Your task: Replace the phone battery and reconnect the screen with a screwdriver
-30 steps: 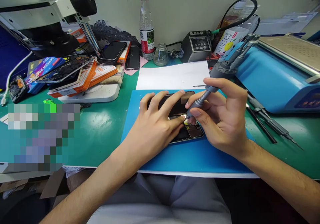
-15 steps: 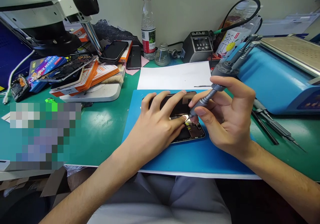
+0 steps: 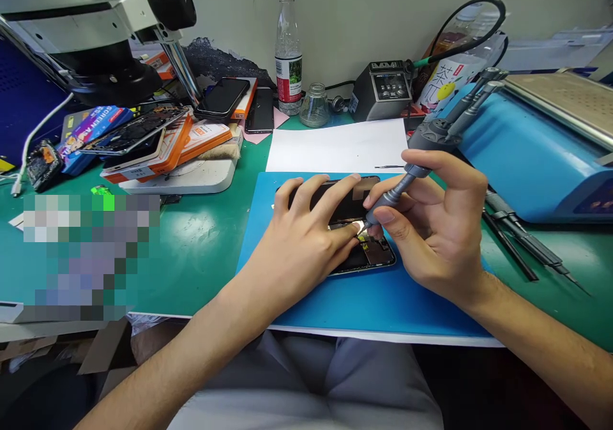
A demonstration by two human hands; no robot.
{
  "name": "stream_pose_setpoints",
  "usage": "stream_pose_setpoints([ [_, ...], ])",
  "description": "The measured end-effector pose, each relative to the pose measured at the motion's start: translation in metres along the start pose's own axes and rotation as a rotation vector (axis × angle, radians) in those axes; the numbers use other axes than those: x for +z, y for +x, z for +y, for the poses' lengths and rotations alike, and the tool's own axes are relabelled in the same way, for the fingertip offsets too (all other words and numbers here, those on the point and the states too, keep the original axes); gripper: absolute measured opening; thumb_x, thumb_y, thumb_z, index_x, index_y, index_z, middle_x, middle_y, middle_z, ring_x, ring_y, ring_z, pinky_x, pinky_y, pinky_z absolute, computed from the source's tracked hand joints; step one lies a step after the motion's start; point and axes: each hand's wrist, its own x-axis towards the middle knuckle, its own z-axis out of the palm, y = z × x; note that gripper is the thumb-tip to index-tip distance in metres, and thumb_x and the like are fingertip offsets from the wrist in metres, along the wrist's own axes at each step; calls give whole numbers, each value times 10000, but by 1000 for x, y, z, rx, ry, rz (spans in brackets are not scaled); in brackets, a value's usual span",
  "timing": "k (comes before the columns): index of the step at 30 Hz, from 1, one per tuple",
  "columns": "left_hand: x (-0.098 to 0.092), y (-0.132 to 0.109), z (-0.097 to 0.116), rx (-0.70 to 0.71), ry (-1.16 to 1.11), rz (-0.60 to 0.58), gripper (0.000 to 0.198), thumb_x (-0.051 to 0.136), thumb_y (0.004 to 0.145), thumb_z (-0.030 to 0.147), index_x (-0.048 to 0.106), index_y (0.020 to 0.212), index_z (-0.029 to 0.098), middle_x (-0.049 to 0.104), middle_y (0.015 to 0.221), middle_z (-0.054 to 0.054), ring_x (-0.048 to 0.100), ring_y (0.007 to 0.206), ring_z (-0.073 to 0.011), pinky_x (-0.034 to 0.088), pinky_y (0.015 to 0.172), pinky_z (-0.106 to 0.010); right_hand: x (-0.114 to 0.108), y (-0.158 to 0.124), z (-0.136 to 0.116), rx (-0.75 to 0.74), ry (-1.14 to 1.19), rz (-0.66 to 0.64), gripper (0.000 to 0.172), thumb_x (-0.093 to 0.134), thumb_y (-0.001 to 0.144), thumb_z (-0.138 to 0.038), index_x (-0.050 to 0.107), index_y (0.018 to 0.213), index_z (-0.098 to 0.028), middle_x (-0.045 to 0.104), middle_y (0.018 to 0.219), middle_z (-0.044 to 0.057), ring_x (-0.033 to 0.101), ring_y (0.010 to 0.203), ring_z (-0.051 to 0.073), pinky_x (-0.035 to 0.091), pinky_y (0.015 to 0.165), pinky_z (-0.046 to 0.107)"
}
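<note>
An opened phone (image 3: pixel 383 257) lies on the blue mat (image 3: pixel 373 305), its insides showing. Beyond it, a dark screen panel (image 3: pixel 338 203) is partly covered by my fingers. My left hand (image 3: pixel 309 235) rests over both with fingers spread, its index fingertip beside the driver's tip. In my right hand (image 3: pixel 431 225) is a grey precision screwdriver (image 3: pixel 393 193), pinched between thumb and fingers, with the index finger bent against its upper part. The tool leans away to the upper right, and its thin tip reaches the phone's interior near the bright metal part. Any screw there is too small to make out.
A white paper sheet (image 3: pixel 335 149) with a small bit lies behind the mat. At right are another screwdriver (image 3: pixel 531 238) and a blue machine (image 3: pixel 517 161). A bottle (image 3: pixel 288 53), glass jar (image 3: pixel 315 105) and soldering station (image 3: pixel 383 91) stand behind; a microscope (image 3: pixel 105 34) overhangs phone boxes (image 3: pixel 158 155) at left.
The view has shifted slightly, so the surroundings sit a little further right. Both hands and the screwdriver keep nearly the same pose over the phone.
</note>
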Motion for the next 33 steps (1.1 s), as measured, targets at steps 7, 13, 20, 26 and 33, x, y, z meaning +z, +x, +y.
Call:
stream_pose_setpoints([
  [7, 0, 0, 0, -5, -4, -5, 255, 580, 1080, 363, 802, 1203, 337, 427, 1722, -51, 402, 1514, -360, 306, 1216, -612, 0, 1, -1, -29, 4, -17, 609, 678, 996, -166, 440, 1493, -426, 641, 1032, 18, 654, 808, 165, 630, 568, 295],
  [13, 2, 0, -1, 5, -4, 13, 253, 587, 1078, 383, 810, 1184, 332, 429, 1720, -65, 412, 1510, -364, 307, 1213, -615, -3, 4, 3, -76, -73, 46, 651, 762, 950, -212, 461, 1489, -416, 639, 1022, 12, 678, 866, 189, 634, 575, 298],
  [20, 2, 0, 0, 2, 11, 28, 219, 621, 1061, 331, 817, 1159, 325, 450, 1711, -55, 433, 1504, -357, 330, 1203, -596, -11, 1, 14, 32, -240, 171, 655, 775, 929, -196, 479, 1479, -392, 656, 1003, 13, 660, 749, 172, 607, 599, 322],
  [26, 2, 0, 0, 5, 21, 28, 228, 626, 1055, 321, 809, 1191, 320, 448, 1712, -61, 446, 1499, -356, 327, 1221, -602, -9, 3, 18, -21, -234, 95, 626, 742, 946, -179, 471, 1472, -383, 665, 982, -21, 659, 729, 151, 628, 654, 313],
  [33, 4, -1, -1, -1, 20, 27, 217, 646, 1042, 305, 804, 1190, 317, 442, 1715, -62, 435, 1512, -356, 317, 1241, -601, -7, 4, 18, -31, -225, 64, 653, 730, 947, -154, 468, 1493, -398, 671, 1008, -21, 660, 746, 152, 623, 651, 300],
])
